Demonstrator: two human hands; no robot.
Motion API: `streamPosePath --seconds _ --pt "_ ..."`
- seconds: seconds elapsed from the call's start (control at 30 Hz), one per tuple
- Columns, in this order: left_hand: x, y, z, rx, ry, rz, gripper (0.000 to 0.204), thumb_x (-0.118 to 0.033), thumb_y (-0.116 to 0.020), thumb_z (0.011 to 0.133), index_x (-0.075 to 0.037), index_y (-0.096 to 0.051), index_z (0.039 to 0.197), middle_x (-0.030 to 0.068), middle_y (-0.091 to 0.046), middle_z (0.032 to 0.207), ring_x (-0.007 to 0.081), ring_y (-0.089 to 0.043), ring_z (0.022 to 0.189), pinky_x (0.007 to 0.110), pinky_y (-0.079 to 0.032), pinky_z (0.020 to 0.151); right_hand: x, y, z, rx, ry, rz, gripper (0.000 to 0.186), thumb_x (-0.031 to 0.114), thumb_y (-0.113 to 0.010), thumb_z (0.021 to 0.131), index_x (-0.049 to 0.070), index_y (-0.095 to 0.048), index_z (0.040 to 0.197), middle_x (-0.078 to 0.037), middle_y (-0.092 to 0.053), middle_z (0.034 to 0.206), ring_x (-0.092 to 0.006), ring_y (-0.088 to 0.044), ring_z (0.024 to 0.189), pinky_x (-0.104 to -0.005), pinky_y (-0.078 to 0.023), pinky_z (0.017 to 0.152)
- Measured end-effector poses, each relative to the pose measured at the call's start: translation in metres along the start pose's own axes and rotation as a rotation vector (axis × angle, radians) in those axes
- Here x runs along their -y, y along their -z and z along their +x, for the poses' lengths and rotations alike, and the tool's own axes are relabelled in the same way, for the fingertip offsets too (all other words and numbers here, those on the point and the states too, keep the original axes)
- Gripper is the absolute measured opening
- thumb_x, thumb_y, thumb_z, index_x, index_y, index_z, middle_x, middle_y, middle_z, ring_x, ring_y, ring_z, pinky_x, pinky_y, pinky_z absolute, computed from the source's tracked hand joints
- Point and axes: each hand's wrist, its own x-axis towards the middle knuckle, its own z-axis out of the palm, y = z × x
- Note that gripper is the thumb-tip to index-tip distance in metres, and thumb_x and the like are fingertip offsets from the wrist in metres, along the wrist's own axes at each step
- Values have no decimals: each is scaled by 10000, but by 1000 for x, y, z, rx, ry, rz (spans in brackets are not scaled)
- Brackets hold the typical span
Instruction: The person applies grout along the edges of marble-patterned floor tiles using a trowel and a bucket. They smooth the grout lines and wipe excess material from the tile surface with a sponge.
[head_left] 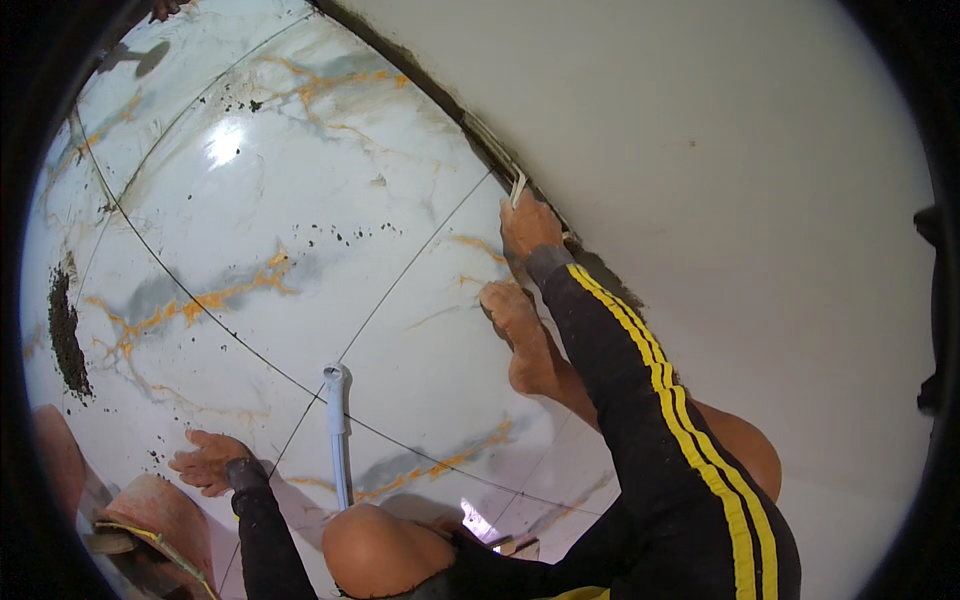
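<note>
My right hand (pixel 530 228) reaches to the gap at the foot of the wall, its fingers closed around thin white strips (pixel 517 190) that run along that gap. Whether they are cords or flat trim I cannot make out. My left hand (pixel 207 462) rests low at the left, fingers spread on or just over the white marbled floor tiles (pixel 400 250), holding nothing. Between my hands lies a pale blue long-handled tool (pixel 336 430) with a round eye at its far end; its near end is hidden by my knee.
A pale wall (pixel 740 180) rises along the right. Reddish buckets (pixel 160 515) stand at the lower left, one with a yellow cord. A dark mortar heap (pixel 66 335) lies at the far left, with crumbs scattered over the tiles. Another person's hand (pixel 165 9) shows at the top left.
</note>
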Motion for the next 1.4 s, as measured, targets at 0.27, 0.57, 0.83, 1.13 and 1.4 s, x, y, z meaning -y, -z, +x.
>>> streamPosePath --seconds 0.27,0.57,0.83,1.13,1.4 --pt "-3 10 1 -21 -6 58 683 -605 -395 1041 -115 -489 1507 76 -447 1595 293 -390 1486 593 -333 1116 11 2 13 37 75 78 473 420 -537 1004 -35 -603 1115 -347 -697 985 -533 -668 975 -621 -502 878" --pt "1 -2 1 -33 6 8 694 -615 -385 1047 -109 -476 1513 62 -378 1650 269 -352 1509 573 -323 1122 -1 -19 31 72 81 53 481 405 -538 994 -62 -633 1058 -348 -694 1006 -535 -663 985 -610 -511 885" --pt "-10 6 -1 4 22 71 679 -611 -418 1035 -116 -500 1493 45 -405 1636 279 -368 1501 571 -342 1099 130 -4 -44 514 666 195 427 401 -581 956 -22 -642 958 -334 -696 925 -497 -682 905 -544 -537 849" --pt "-7 9 1 11 19 108 677 -613 -443 1013 -130 -504 1485 60 -414 1628 311 -382 1483 591 -342 1087 104 31 -67 120 7 372 464 402 -606 967 -54 -660 1037 -343 -695 1036 -507 -677 998 -580 -529 889" --pt "-10 9 3 36 37 34 671 -611 -437 1009 -129 -511 1471 69 -389 1649 334 -375 1484 604 -311 1099 118 -55 -172 60 -913 1529 360 351 -526 1027 29 -523 865 -102 -568 644 -248 -575 584 -446 -510 585"
